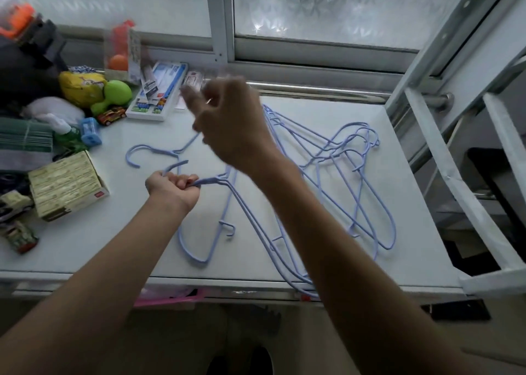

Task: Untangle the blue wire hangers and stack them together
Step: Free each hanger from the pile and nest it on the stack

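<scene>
Several blue wire hangers (355, 175) lie tangled on the white table (85, 238), spreading from the middle to the right and past the front edge. My left hand (170, 186) is closed around the hook ends of a couple of hangers (212, 179) whose bodies run toward the front edge. My right hand (230, 124) is raised above the table and motion-blurred, fingers curled. It seems to grip the shoulder of another blue hanger (133, 154) whose hook points left.
Clutter fills the table's left side: a cardboard box (68, 186), toy cars (111, 115), a green plush toy (113, 95), a blue sharpener (91, 134) and a white stationery box (156, 92). A window runs behind. A white metal frame (455, 175) stands at the right.
</scene>
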`<action>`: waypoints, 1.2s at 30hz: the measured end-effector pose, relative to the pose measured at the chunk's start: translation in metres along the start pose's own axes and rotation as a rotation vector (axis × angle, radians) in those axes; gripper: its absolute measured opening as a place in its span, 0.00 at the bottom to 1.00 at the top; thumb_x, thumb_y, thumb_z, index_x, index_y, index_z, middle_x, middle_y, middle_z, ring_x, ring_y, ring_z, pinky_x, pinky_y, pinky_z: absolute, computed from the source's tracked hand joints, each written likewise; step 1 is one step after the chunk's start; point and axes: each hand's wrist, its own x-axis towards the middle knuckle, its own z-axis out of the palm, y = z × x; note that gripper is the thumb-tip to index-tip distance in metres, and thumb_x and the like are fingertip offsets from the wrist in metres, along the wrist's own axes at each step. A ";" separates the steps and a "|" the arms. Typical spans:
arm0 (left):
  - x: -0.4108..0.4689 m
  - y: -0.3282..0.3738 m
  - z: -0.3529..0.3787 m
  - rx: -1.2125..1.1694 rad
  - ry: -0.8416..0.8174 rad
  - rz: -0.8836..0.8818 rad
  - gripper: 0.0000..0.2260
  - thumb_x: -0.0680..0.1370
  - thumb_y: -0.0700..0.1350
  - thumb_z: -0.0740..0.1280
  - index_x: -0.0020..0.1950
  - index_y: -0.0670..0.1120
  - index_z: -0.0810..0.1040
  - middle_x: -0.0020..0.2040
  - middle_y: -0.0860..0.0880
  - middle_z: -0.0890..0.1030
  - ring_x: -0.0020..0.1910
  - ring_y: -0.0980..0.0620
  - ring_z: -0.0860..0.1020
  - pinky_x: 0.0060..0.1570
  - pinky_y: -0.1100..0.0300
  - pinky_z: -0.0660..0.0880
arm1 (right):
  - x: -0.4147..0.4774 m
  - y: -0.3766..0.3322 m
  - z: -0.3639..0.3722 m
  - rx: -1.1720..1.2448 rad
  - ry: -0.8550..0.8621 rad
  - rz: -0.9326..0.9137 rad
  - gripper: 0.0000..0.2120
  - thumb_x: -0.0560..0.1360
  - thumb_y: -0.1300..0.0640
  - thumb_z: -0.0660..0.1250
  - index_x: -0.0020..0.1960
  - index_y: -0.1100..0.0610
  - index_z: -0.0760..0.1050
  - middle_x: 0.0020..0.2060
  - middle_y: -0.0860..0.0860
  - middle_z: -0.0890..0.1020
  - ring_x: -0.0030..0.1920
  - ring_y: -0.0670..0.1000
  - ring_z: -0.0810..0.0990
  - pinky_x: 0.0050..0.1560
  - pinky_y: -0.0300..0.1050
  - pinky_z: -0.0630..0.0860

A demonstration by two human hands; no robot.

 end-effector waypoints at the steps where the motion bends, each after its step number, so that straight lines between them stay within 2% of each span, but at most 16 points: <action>1: 0.005 0.002 -0.004 0.005 -0.012 -0.011 0.21 0.82 0.43 0.46 0.28 0.47 0.55 0.19 0.50 0.58 0.18 0.52 0.58 0.30 0.63 0.61 | -0.004 0.003 0.010 -0.004 -0.064 0.004 0.17 0.77 0.55 0.64 0.35 0.65 0.79 0.30 0.60 0.82 0.31 0.60 0.81 0.36 0.56 0.79; 3: 0.010 0.007 -0.011 0.006 -0.046 -0.050 0.19 0.80 0.43 0.48 0.29 0.47 0.62 0.28 0.48 0.68 0.28 0.50 0.67 0.39 0.62 0.67 | -0.011 0.011 0.024 -0.017 -0.231 0.011 0.13 0.78 0.58 0.62 0.42 0.64 0.80 0.35 0.61 0.83 0.36 0.61 0.82 0.41 0.56 0.79; 5: 0.010 0.010 -0.015 0.021 -0.062 -0.078 0.17 0.79 0.43 0.50 0.32 0.46 0.69 0.35 0.46 0.74 0.37 0.47 0.73 0.48 0.59 0.70 | -0.019 0.014 0.032 -0.023 -0.393 -0.003 0.13 0.80 0.56 0.60 0.56 0.60 0.79 0.44 0.63 0.84 0.44 0.62 0.82 0.47 0.56 0.79; 6: 0.007 0.011 -0.015 0.013 -0.069 -0.075 0.19 0.80 0.43 0.50 0.31 0.45 0.69 0.33 0.46 0.75 0.35 0.48 0.75 0.46 0.61 0.71 | -0.022 0.015 0.033 -0.038 -0.438 -0.013 0.16 0.80 0.53 0.60 0.64 0.57 0.76 0.48 0.62 0.84 0.47 0.61 0.82 0.49 0.57 0.79; 8: -0.001 0.012 -0.013 -0.034 -0.075 -0.053 0.25 0.81 0.43 0.49 0.23 0.46 0.63 0.21 0.49 0.67 0.20 0.52 0.68 0.32 0.67 0.69 | -0.021 0.019 0.030 -0.124 -0.404 -0.042 0.25 0.78 0.43 0.62 0.71 0.52 0.68 0.47 0.59 0.83 0.46 0.57 0.82 0.48 0.55 0.79; 10: -0.006 0.014 -0.012 -0.026 -0.016 -0.026 0.24 0.82 0.43 0.47 0.25 0.47 0.56 0.16 0.51 0.57 0.15 0.52 0.57 0.27 0.64 0.60 | -0.017 0.026 0.018 -0.092 -0.189 0.021 0.23 0.77 0.40 0.61 0.66 0.53 0.73 0.43 0.56 0.84 0.44 0.57 0.82 0.46 0.50 0.78; 12: -0.006 0.018 -0.012 0.002 0.034 -0.027 0.21 0.83 0.43 0.47 0.29 0.48 0.53 0.16 0.50 0.56 0.17 0.51 0.56 0.28 0.62 0.57 | -0.010 0.042 0.001 0.065 0.173 0.159 0.16 0.80 0.49 0.60 0.50 0.60 0.80 0.42 0.59 0.85 0.42 0.61 0.82 0.42 0.51 0.77; 14: -0.006 0.022 -0.013 0.011 0.058 -0.013 0.20 0.83 0.43 0.48 0.30 0.47 0.54 0.16 0.50 0.57 0.21 0.50 0.56 0.28 0.62 0.57 | -0.009 0.069 -0.014 0.021 0.442 0.372 0.17 0.79 0.55 0.59 0.41 0.64 0.80 0.40 0.61 0.84 0.42 0.62 0.81 0.40 0.50 0.74; 15: -0.006 0.024 -0.014 0.019 0.062 -0.002 0.20 0.83 0.43 0.48 0.30 0.47 0.54 0.16 0.50 0.57 0.20 0.50 0.56 0.28 0.62 0.57 | -0.012 0.083 -0.021 -0.064 0.446 0.493 0.16 0.78 0.57 0.58 0.40 0.65 0.78 0.40 0.61 0.84 0.44 0.62 0.81 0.39 0.48 0.72; 16: -0.006 0.025 -0.014 0.024 0.061 0.007 0.20 0.83 0.44 0.48 0.29 0.47 0.54 0.16 0.50 0.57 0.17 0.50 0.56 0.28 0.62 0.57 | -0.018 0.097 -0.025 -0.162 0.364 0.613 0.14 0.76 0.57 0.59 0.40 0.65 0.78 0.42 0.62 0.83 0.46 0.62 0.81 0.39 0.46 0.70; 18: -0.009 0.027 -0.015 0.039 0.058 0.017 0.20 0.82 0.43 0.48 0.30 0.47 0.54 0.16 0.50 0.56 0.14 0.50 0.56 0.28 0.62 0.57 | -0.034 0.122 -0.027 -0.294 0.108 0.761 0.14 0.75 0.53 0.62 0.45 0.64 0.78 0.47 0.62 0.82 0.51 0.62 0.81 0.44 0.47 0.72; 21: -0.011 0.028 -0.015 0.031 0.050 0.026 0.19 0.82 0.42 0.48 0.30 0.47 0.54 0.15 0.50 0.56 0.13 0.50 0.55 0.27 0.62 0.56 | -0.054 0.145 -0.020 -0.377 -0.093 0.709 0.17 0.74 0.45 0.65 0.43 0.60 0.75 0.47 0.61 0.82 0.51 0.62 0.80 0.47 0.49 0.74; 25: -0.010 0.033 -0.017 0.019 0.056 0.038 0.20 0.82 0.42 0.48 0.30 0.47 0.54 0.15 0.50 0.56 0.13 0.50 0.55 0.27 0.62 0.56 | -0.058 0.152 -0.016 -0.394 -0.070 0.671 0.11 0.73 0.53 0.65 0.36 0.60 0.72 0.34 0.57 0.78 0.39 0.59 0.79 0.37 0.44 0.70; 29: -0.007 0.038 -0.022 0.023 0.066 0.039 0.20 0.82 0.42 0.48 0.30 0.48 0.53 0.16 0.50 0.55 0.14 0.50 0.54 0.27 0.62 0.57 | -0.061 0.149 -0.020 -0.332 0.043 0.664 0.19 0.75 0.57 0.63 0.27 0.59 0.64 0.23 0.53 0.68 0.27 0.55 0.69 0.28 0.44 0.62; 32: -0.004 0.040 -0.027 0.024 0.077 0.033 0.20 0.82 0.42 0.48 0.30 0.48 0.54 0.15 0.51 0.56 0.13 0.50 0.55 0.27 0.62 0.57 | -0.064 0.150 -0.022 -0.284 0.166 0.642 0.19 0.76 0.58 0.63 0.28 0.65 0.69 0.24 0.58 0.73 0.26 0.54 0.71 0.29 0.44 0.63; 36: -0.002 0.040 -0.030 0.026 0.092 0.039 0.19 0.82 0.43 0.47 0.30 0.48 0.54 0.15 0.51 0.56 0.14 0.50 0.55 0.27 0.63 0.58 | -0.064 0.153 -0.019 -0.275 0.079 0.638 0.16 0.77 0.56 0.62 0.33 0.63 0.73 0.31 0.58 0.78 0.34 0.57 0.77 0.34 0.45 0.67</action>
